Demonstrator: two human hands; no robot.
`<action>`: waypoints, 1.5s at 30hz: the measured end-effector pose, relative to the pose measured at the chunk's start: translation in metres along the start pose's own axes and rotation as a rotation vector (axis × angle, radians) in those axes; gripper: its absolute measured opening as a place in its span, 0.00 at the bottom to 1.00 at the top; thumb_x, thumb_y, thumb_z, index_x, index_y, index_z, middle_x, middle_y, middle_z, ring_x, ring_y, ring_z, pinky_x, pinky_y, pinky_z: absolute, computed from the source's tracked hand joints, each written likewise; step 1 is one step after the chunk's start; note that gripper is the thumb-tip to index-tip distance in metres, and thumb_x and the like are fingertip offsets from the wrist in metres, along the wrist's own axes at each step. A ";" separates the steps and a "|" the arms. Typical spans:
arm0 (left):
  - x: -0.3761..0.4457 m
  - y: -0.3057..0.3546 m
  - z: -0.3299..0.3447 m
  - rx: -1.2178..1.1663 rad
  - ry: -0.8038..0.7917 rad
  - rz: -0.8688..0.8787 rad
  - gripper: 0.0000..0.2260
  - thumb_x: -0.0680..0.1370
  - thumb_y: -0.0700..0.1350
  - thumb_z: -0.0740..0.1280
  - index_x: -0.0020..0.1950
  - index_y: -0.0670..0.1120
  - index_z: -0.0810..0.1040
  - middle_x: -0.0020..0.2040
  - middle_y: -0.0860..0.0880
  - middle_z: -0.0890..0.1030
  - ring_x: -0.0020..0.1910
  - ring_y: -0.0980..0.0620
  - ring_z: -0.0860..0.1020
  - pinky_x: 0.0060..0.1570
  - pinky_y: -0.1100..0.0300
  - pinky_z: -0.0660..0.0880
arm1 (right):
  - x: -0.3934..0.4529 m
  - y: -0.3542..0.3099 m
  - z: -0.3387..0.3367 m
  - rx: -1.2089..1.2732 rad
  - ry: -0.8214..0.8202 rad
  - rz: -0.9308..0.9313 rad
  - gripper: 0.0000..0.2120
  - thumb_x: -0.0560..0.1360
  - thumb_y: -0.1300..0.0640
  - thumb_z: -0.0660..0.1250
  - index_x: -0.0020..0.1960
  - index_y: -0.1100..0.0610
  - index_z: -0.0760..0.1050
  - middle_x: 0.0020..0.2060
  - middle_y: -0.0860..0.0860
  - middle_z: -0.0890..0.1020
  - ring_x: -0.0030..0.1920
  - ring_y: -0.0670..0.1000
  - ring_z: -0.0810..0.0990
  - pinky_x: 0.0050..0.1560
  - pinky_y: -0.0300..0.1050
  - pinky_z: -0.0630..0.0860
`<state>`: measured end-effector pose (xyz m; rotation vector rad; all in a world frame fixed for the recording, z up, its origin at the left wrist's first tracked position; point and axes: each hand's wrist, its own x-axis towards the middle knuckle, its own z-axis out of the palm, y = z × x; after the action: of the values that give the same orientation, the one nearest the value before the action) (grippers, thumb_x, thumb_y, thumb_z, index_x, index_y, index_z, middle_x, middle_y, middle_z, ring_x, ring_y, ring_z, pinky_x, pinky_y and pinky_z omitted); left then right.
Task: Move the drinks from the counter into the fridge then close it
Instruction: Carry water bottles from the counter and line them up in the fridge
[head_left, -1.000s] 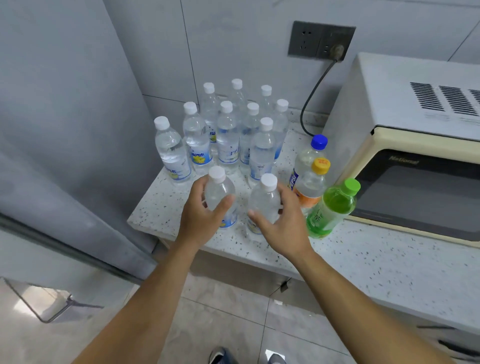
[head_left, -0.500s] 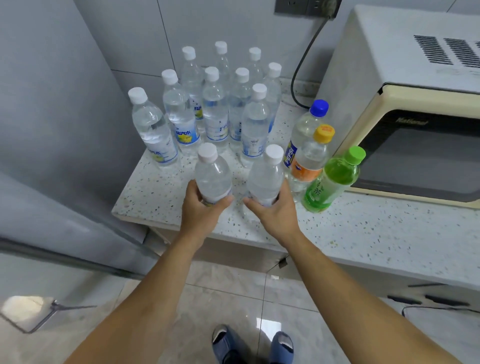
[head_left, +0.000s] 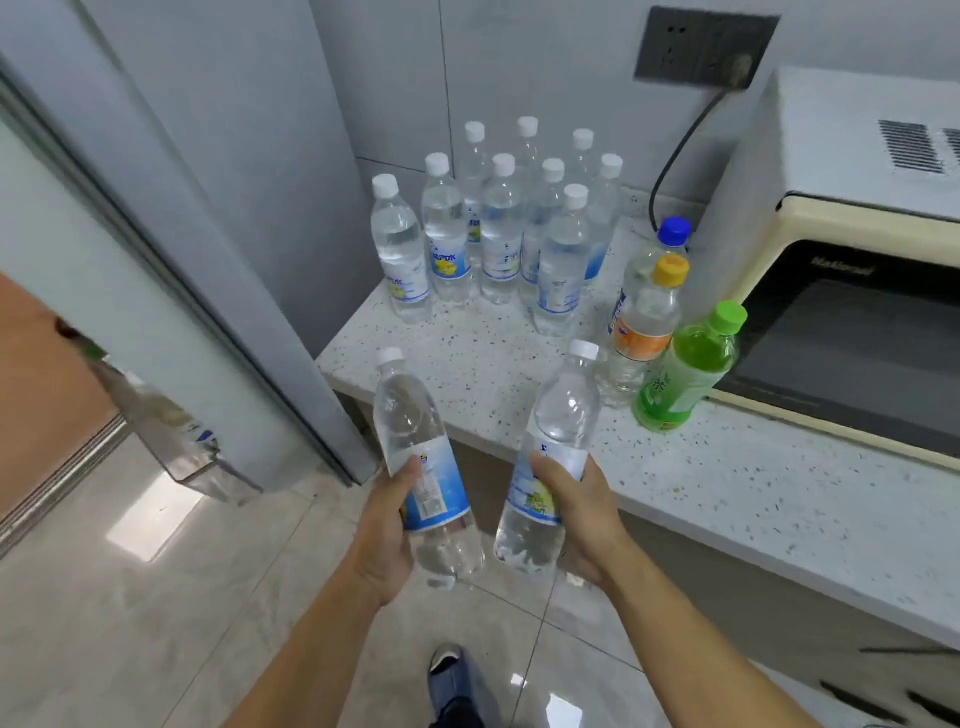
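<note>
Head view: door shelf (head_left: 176, 441) blurred; hands (head_left: 387, 525) hide bottle labels (head_left: 436, 493).

Both forearms reached forward, side by side. The left hand (head_left: 387, 525) gripped a bottle (head_left: 421, 467). The right hand (head_left: 584, 519) gripped another bottle (head_left: 550, 452).

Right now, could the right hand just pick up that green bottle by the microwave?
Probably not: the right hand already grips a water bottle. The green bottle stands unblocked at the counter's front, though.
</note>
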<state>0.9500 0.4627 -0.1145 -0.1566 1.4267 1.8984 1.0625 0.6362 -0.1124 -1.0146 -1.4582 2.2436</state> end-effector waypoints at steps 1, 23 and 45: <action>-0.013 -0.005 -0.004 -0.017 0.001 -0.023 0.25 0.71 0.54 0.68 0.62 0.40 0.78 0.51 0.39 0.85 0.45 0.44 0.85 0.38 0.53 0.82 | -0.006 0.004 -0.001 0.027 -0.032 0.036 0.26 0.62 0.45 0.76 0.56 0.57 0.79 0.45 0.58 0.87 0.44 0.57 0.86 0.45 0.51 0.82; -0.214 -0.056 -0.206 -0.332 0.571 0.099 0.20 0.70 0.56 0.72 0.52 0.42 0.85 0.46 0.41 0.86 0.42 0.44 0.85 0.37 0.53 0.81 | -0.119 0.132 0.174 -0.258 -0.619 0.354 0.22 0.67 0.50 0.78 0.56 0.59 0.80 0.47 0.61 0.86 0.43 0.58 0.86 0.40 0.46 0.82; -0.281 0.071 -0.484 -0.245 0.764 0.276 0.28 0.69 0.59 0.69 0.66 0.49 0.75 0.54 0.46 0.85 0.50 0.45 0.85 0.43 0.53 0.83 | -0.193 0.233 0.509 -0.508 -0.895 0.237 0.17 0.74 0.49 0.72 0.60 0.54 0.79 0.49 0.55 0.87 0.48 0.57 0.87 0.46 0.49 0.83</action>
<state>0.9507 -0.1009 -0.0979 -0.9266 1.7462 2.3744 0.8833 0.0720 -0.1150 -0.2395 -2.4611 2.7300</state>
